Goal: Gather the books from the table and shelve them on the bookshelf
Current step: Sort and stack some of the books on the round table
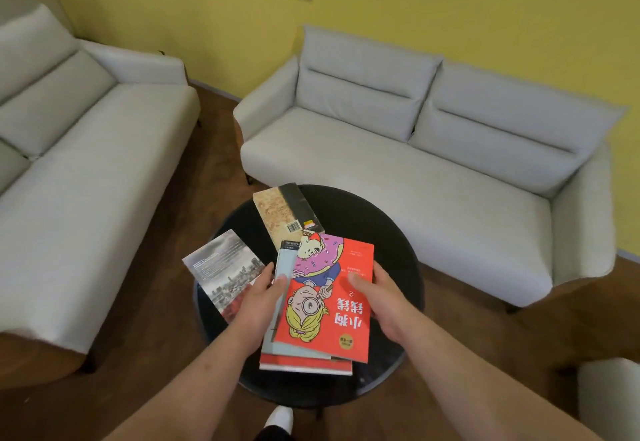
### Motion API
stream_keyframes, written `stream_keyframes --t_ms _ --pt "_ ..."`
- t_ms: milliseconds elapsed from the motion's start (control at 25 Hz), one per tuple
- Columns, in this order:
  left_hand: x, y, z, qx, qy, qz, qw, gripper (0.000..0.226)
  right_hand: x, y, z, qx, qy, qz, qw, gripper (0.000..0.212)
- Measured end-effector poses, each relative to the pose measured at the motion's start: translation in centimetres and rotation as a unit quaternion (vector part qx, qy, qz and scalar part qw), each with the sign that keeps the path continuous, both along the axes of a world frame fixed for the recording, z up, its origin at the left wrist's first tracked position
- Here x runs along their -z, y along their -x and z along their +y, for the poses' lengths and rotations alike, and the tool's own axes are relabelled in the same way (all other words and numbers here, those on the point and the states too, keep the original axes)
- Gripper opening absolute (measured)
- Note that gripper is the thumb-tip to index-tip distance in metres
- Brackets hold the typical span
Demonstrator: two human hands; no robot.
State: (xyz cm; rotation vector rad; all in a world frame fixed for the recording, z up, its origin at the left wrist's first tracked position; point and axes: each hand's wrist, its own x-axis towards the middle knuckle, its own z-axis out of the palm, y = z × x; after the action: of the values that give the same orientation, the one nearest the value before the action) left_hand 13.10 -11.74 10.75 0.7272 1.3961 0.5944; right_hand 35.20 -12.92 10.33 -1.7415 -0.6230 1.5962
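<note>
Gripping the red cartoon book (332, 305) by its right edge, thumb on the cover, the right hand (379, 298) holds the top of a stack at the near edge of the round black table (374, 218). The left hand (259, 302) pinches the pale blue book (284, 262) beneath, thumb on top. A grey cityscape book (221, 267) overhangs the left edge; a beige-and-black book (282, 210) lies toward the far edge.

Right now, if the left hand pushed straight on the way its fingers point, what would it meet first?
Probably the tan-and-black paperback with the barcode on the round black table; the left hand points toward it, though depth is unclear.
</note>
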Motion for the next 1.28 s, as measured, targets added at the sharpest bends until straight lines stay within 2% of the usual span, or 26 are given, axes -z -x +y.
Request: stream_keyframes --t_ms 120,240,360,440,520,560,600,680,720,800,920,1000,1080,1200,1280 --pt "0.1 -0.1 0.5 0.037 0.016 -0.056 0.998 0.042 0.7 1.1 -0.7 -0.055 -0.009 0.004 0.998 0.075" --pt "0.4 -0.1 0.6 0.036 0.036 -0.08 0.996 0.034 0.7 2.8 -0.6 -0.099 0.0 -0.018 0.995 0.076" --pt "1.0 0.4 0.7 0.037 0.04 -0.09 0.994 0.035 0.7 3.5 -0.6 -0.09 -0.001 -0.026 0.996 0.071" --pt "1.2 0.9 0.8 0.043 0.03 -0.087 0.995 0.037 1.0 3.5 -0.5 -0.094 -0.006 -0.048 0.994 0.07" --pt "1.4 1.3 0.7 0.044 0.024 -0.085 0.995 0.042 1.5 3.8 -0.5 -0.106 -0.021 -0.131 0.985 0.083" --pt "1.6 1.7 0.6 0.046 0.022 -0.081 0.995 0.042 1.9 4.1 -0.4 -0.123 -0.047 -0.213 0.968 0.09" --pt "2.0 2.1 0.7 0.048 0.02 -0.074 0.996 0.039 2.2 4.4 -0.1 -0.16 -0.086 -0.31 0.933 0.091" --pt "3.3 3.7 1.4 0.018 0.028 -0.049 0.998 0.032 2.4 5.0 0.6 -0.272 -0.183 -0.458 0.826 0.08" --pt "4.1 4.7 2.1 -0.001 0.036 -0.038 0.999 0.031 2.2 5.2 1.1 -0.32 -0.207 -0.497 0.779 0.077" --pt "6.4 7.0 3.7 -0.053 0.065 0.007 0.996 0.03 2.1 5.4 1.8 -0.371 -0.211 -0.54 0.725 0.075" --pt "9.9 10.4 5.7 -0.122 0.119 0.095 0.981 0.028 2.4 5.4 2.1 -0.382 -0.197 -0.552 0.714 0.074" --pt "12.1 12.0 6.4 -0.149 0.145 0.142 0.968 0.041 2.4 5.5 2.0 -0.384 -0.188 -0.553 0.715 0.074" --pt "12.9 12.4 6.8 -0.142 0.172 0.15 0.963 0.056 2.2 5.7 2.3 -0.379 -0.194 -0.56 0.711 0.073" --pt "13.8 11.9 8.0 -0.14 0.177 0.136 0.965 0.056 1.0 5.9 3.7 -0.376 -0.208 -0.563 0.706 0.059" --pt "14.2 11.4 9.4 -0.175 0.185 0.132 0.958 0.054 0.2 5.9 6.3 -0.35 -0.215 -0.533 0.74 0.038"
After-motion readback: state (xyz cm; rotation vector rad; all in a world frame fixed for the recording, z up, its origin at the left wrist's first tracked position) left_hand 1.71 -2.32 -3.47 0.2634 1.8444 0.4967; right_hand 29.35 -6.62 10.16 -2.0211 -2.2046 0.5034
